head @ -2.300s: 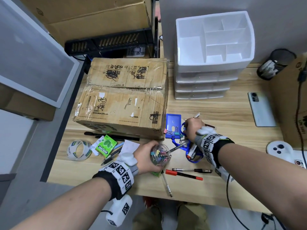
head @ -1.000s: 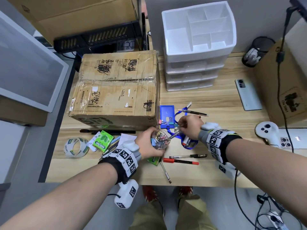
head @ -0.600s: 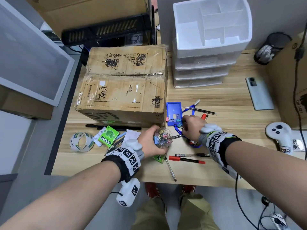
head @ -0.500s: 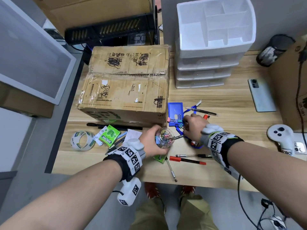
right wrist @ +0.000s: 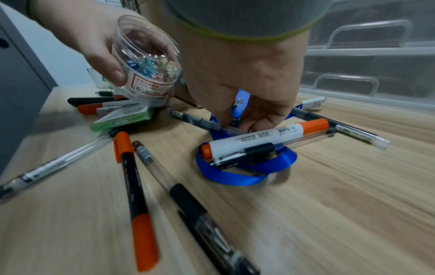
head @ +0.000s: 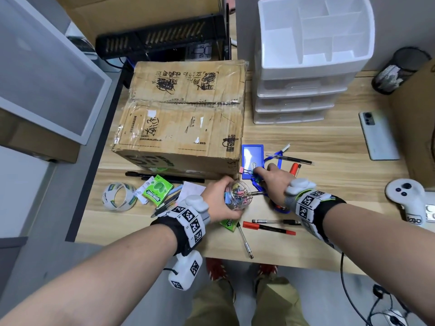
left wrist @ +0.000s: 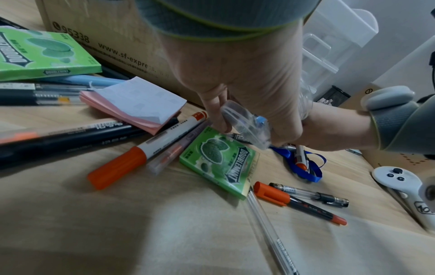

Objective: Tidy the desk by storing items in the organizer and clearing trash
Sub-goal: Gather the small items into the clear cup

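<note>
Head view: left hand (head: 217,201) grips a clear round plastic jar (head: 236,195) of coloured binder clips, tilted, just above the wood-grain desk (head: 317,142) in front of a worn, taped cardboard box (head: 186,118). Right hand (head: 274,182) reaches down, fingertips at a binder clip (head: 247,171) on the lower edge of a blue badge holder (head: 252,158); whether it pinches the clip cannot be told here. White plastic organizer (head: 313,55), compartmented top over translucent drawers, stands at the back of the desk. Tape roll (head: 118,196) printed "deli"; green gum box (head: 158,190) reads "DOUBLEMINT".

Left wrist view: fingers curl round the jar (left wrist: 247,126). Box side reads "95338" and "www.sf-expre…". Second, smaller "DOUBLEMINT" pack (left wrist: 219,158) lies flat beneath the hand; pink sticky-note pad (left wrist: 134,104) beside it; orange-capped marker (left wrist: 146,148) on the desk.

Right wrist view: right fingers (right wrist: 261,115) bent down onto a small metal clip among glossy blue lanyard ribbon (right wrist: 235,173); grasp not resolvable. Jar label red-framed, text too small to read.
</note>
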A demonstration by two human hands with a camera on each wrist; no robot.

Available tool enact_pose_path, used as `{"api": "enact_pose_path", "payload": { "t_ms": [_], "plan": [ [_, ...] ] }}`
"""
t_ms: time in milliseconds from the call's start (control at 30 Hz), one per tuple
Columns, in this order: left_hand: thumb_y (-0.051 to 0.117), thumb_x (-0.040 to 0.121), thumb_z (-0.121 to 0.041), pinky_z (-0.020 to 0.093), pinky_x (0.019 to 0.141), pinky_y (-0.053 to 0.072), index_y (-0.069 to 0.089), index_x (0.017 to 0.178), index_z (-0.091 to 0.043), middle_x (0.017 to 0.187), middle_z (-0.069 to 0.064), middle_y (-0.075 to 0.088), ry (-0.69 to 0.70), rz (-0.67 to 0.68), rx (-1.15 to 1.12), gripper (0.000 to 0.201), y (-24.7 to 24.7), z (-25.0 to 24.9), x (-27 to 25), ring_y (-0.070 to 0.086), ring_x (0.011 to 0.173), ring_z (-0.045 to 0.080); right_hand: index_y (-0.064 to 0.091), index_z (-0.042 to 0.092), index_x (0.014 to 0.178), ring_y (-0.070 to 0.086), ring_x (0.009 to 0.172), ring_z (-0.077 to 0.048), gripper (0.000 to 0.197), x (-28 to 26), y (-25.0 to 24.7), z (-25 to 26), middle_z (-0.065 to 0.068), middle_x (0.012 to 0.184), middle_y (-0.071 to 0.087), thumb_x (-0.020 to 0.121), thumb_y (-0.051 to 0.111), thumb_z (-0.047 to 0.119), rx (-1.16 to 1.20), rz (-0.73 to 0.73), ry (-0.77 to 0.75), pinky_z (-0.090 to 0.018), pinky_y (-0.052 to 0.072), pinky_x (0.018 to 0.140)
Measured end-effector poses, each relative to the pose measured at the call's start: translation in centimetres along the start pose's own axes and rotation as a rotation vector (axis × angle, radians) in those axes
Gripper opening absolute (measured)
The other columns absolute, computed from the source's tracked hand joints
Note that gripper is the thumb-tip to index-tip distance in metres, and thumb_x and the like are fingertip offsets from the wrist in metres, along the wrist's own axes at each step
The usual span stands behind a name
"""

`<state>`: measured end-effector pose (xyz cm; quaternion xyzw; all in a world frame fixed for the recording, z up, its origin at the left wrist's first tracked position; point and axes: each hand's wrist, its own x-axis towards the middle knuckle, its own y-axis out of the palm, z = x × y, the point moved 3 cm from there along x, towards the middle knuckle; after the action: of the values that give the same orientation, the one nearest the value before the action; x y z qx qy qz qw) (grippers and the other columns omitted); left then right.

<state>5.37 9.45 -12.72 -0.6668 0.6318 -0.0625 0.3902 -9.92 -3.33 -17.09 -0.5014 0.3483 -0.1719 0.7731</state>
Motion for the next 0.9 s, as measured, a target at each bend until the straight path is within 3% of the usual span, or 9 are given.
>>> {"api": "enact_pose_path", "payload": {
  "t_ms": [167, 333, 433, 500, 633, 800, 900],
  "plan": [
    [0.091, 0.057, -0.034, 0.016, 0.079, 0.054, 0.057, 0.119, -0.021, 0.096, -0.011, 0.069, -0.004, -0.004, -0.010, 0.072, -0.2, 0.0, 0.0, 0.067, 0.088, 0.005, 0.042, 0.023, 0.122, 0.052, 0.061, -0.027, 0.032, 0.0, 0.3, 0.1, -0.010, 0.097, 0.046, 0.092, 0.046, 0.012, -0.044, -0.013, -0.054, -0.033, 0.043, 0.051],
    [0.090, 0.057, -0.035, 0.015, 0.078, 0.053, 0.059, 0.115, -0.022, 0.091, -0.014, 0.068, -0.006, -0.026, -0.004, 0.068, -0.3, 0.0, 0.2, 0.067, 0.085, 0.003, 0.054, 0.014, 0.117, 0.049, 0.065, -0.027, 0.025, 0.4, 0.9, 0.1, -0.011, 0.099, 0.050, 0.093, 0.047, 0.010, -0.018, -0.018, -0.006, -0.032, 0.038, 0.055],
    [0.091, 0.057, -0.034, 0.015, 0.078, 0.054, 0.060, 0.115, -0.021, 0.089, -0.015, 0.067, -0.001, -0.024, -0.005, 0.067, -0.2, 0.2, 0.2, 0.067, 0.084, 0.003, 0.061, 0.012, 0.102, 0.054, 0.073, -0.030, 0.013, 0.4, -0.1, 0.1, -0.009, 0.096, 0.053, 0.091, 0.054, 0.015, 0.190, -0.111, -0.007, -0.033, 0.043, 0.062],
    [0.091, 0.056, -0.035, 0.018, 0.078, 0.056, 0.060, 0.114, -0.021, 0.088, -0.014, 0.067, 0.003, -0.019, -0.010, 0.067, 0.0, 0.2, 0.2, 0.067, 0.084, 0.002, 0.060, 0.015, 0.086, 0.053, 0.074, -0.021, 0.001, 0.3, -1.8, 0.2, -0.001, 0.085, 0.056, 0.086, 0.060, 0.014, 0.383, -0.141, -0.035, -0.029, 0.039, 0.066],
    [0.089, 0.052, -0.041, 0.026, 0.077, 0.058, 0.059, 0.110, -0.023, 0.089, -0.011, 0.069, -0.014, -0.018, -0.001, 0.067, 0.3, 0.3, 0.4, 0.068, 0.082, 0.004, 0.064, 0.021, 0.074, 0.051, 0.056, 0.001, 0.013, -0.5, -4.9, 1.6, 0.009, 0.065, 0.060, 0.081, 0.074, 0.016, 0.669, -0.006, -0.068, -0.015, 0.042, 0.059],
    [0.087, 0.052, -0.043, 0.028, 0.074, 0.058, 0.057, 0.108, -0.024, 0.088, -0.012, 0.068, -0.025, -0.014, 0.023, 0.067, 0.4, 0.6, 0.8, 0.067, 0.079, 0.004, 0.070, 0.024, 0.077, 0.059, 0.061, -0.002, 0.011, -2.2, -5.7, 4.2, 0.000, 0.075, 0.072, 0.078, 0.081, 0.020, 0.674, 0.170, -0.159, -0.013, 0.049, 0.061],
    [0.090, 0.050, -0.041, 0.025, 0.074, 0.057, 0.057, 0.109, -0.025, 0.090, -0.012, 0.069, -0.014, -0.010, 0.030, 0.069, 0.4, 1.0, 0.8, 0.067, 0.080, 0.003, 0.071, 0.026, 0.076, 0.061, 0.063, -0.005, 0.013, -1.8, -5.4, 4.3, 0.003, 0.071, 0.071, 0.081, 0.075, 0.015, 0.846, 0.120, -0.076, -0.023, 0.054, 0.068]
  ]
}}
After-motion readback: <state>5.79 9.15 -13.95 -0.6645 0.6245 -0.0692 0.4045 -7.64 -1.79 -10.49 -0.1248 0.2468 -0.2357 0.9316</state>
